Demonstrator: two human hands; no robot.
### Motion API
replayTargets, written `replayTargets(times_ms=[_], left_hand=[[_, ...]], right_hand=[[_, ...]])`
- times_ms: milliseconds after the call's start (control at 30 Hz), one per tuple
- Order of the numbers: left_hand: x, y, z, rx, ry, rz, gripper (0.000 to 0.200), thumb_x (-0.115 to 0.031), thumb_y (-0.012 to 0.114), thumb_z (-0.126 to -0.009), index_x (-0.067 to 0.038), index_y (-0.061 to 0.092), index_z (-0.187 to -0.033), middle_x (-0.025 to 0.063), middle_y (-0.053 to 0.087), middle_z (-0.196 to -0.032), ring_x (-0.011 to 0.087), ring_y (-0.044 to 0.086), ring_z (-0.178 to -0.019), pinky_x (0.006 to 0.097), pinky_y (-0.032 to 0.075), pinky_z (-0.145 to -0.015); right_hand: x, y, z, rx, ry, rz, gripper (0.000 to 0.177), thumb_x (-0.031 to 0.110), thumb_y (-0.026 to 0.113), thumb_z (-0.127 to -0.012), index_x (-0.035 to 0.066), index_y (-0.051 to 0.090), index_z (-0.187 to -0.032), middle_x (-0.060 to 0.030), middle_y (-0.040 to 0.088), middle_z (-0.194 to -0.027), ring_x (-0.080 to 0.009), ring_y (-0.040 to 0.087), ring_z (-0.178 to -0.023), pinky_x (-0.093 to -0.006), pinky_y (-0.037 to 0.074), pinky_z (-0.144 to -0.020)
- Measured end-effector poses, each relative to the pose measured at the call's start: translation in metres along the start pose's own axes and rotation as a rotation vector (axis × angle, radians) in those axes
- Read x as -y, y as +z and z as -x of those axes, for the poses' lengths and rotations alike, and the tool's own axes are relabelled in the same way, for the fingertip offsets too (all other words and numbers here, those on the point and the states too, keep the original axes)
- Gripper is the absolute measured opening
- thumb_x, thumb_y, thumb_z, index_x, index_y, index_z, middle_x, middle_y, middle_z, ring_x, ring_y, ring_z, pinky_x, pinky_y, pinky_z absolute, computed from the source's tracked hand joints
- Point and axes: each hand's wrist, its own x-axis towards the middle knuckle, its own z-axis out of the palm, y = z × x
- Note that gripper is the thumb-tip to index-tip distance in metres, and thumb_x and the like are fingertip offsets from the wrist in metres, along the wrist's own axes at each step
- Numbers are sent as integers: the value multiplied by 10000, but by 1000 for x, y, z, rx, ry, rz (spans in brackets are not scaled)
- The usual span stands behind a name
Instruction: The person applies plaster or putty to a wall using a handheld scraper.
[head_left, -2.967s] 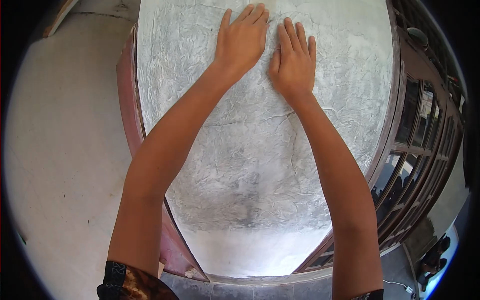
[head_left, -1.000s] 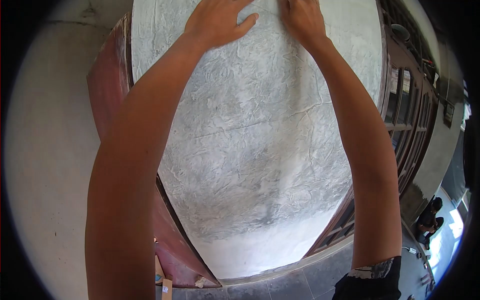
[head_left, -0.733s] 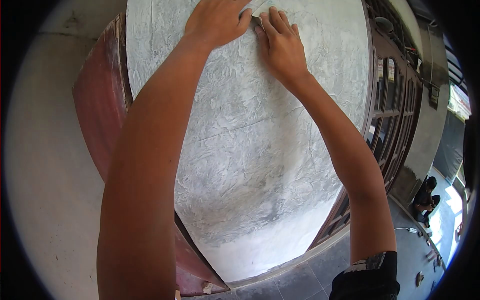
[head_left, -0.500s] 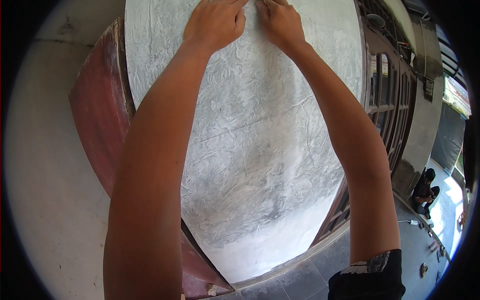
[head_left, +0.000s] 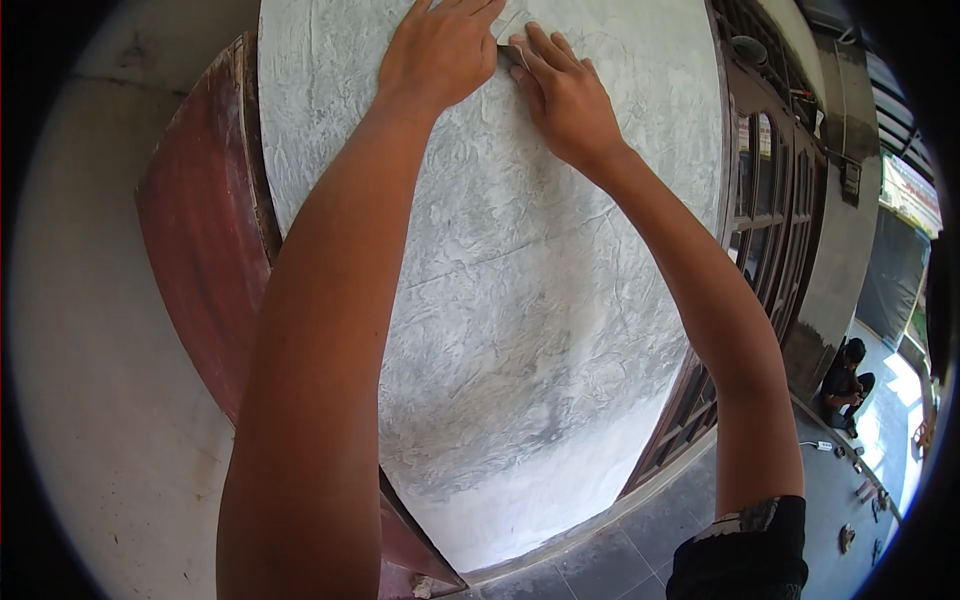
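Note:
A rough white-and-grey plastered wall point(head_left: 500, 300) stands before me, with both my arms raised against it. My left hand point(head_left: 440, 50) lies on its upper part, fingers stretched upward and partly cut off by the frame's top. Just to its right, my right hand point(head_left: 575, 100) presses a thin dark sheet that looks like sandpaper point(head_left: 509, 53) to the plaster. Only a small edge of that sheet shows, between thumb and fingers; the rest is hidden under the hand.
A dark red wooden panel point(head_left: 200, 220) adjoins the wall's left edge. Brown framed windows point(head_left: 765, 190) are at the right. Grey floor tiles point(head_left: 610, 555) lie below. Far right, a person point(head_left: 848, 388) sits on the floor near several small items and a white power strip point(head_left: 823, 446).
My right hand has come down the wall, bringing its fingers and the dark sheet's edge into view. My left hand has shifted slightly right.

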Motion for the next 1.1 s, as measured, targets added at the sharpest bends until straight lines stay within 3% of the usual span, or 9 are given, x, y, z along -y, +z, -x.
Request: replayTargets(times_ms=[233,367,567,667,800,833,900,967,1100], left_hand=[[0,-1,2,-10,-6,16,431,-77,509,-973,19,611,-1380,148,571,-1502,266,472,-1450,438,292,-1261],[0,-3,2,-33,-3,35,425,-73,515,-966,23,620,-1366,158,576,-1493,274,482,-1441,443,306,-1253],[-2,-1,5,-30,-4,18,426,-77,509,-969,23,617,-1369,158,571,-1499,275,472,-1450,443,300,-1255],[-5,-1,7,-25,-24,-1,434,-71,505,-969,20,608,-1381,153,557,-1515,268,457,-1462,441,288,-1260],[-3,1,9,-4,-7,-21,448,-68,489,-975,10,591,-1404,145,534,-1539,260,437,-1477,439,275,-1266],[-5,1,10,1,-3,-23,448,-68,489,-975,10,591,-1404,145,534,-1539,260,437,-1477,439,275,-1266],[-5,1,11,-4,-26,-41,454,-61,482,-975,6,586,-1412,141,525,-1548,254,423,-1486,436,264,-1270],[-4,-1,12,12,-37,-30,455,-56,483,-973,8,586,-1412,140,520,-1554,251,417,-1491,435,259,-1272],[-6,1,12,14,-40,-46,464,-39,491,-961,9,585,-1413,135,516,-1559,245,408,-1496,432,250,-1275]], right_hand=[[-17,-8,-68,203,238,-134,360,134,465,-1037,-28,636,-1309,-275,595,-1400,-444,605,-1239,-502,520,-1018],[-4,-4,-16,85,-34,24,407,126,506,-1011,-14,579,-1387,-291,558,-1446,-463,607,-1249,-506,508,-1060],[-26,-15,-68,319,252,-147,414,213,412,-1084,39,619,-1397,-275,533,-1487,-420,584,-1305,-484,488,-1092],[-2,-7,-6,77,-87,-5,342,242,581,-1047,120,677,-1351,-159,566,-1502,-363,614,-1293,-460,521,-1067],[-42,-3,-33,155,102,-35,367,251,561,-1058,93,652,-1376,-143,559,-1513,-362,672,-1202,-477,541,-1031],[-44,-12,-59,226,233,-187,420,214,403,-1092,32,609,-1409,-282,516,-1499,-428,574,-1316,-480,480,-1108],[-48,-5,-75,282,231,-116,414,220,414,-1091,42,614,-1407,-283,512,-1503,-432,572,-1319,-476,477,-1116],[-42,1,-50,303,126,-69,352,241,576,-1051,108,659,-1365,-151,552,-1518,-367,690,-1161,-477,544,-1024],[-10,-19,-4,80,-190,63,352,213,580,-1049,127,641,-1384,-163,546,-1520,-395,680,-1176,-467,535,-1051]])
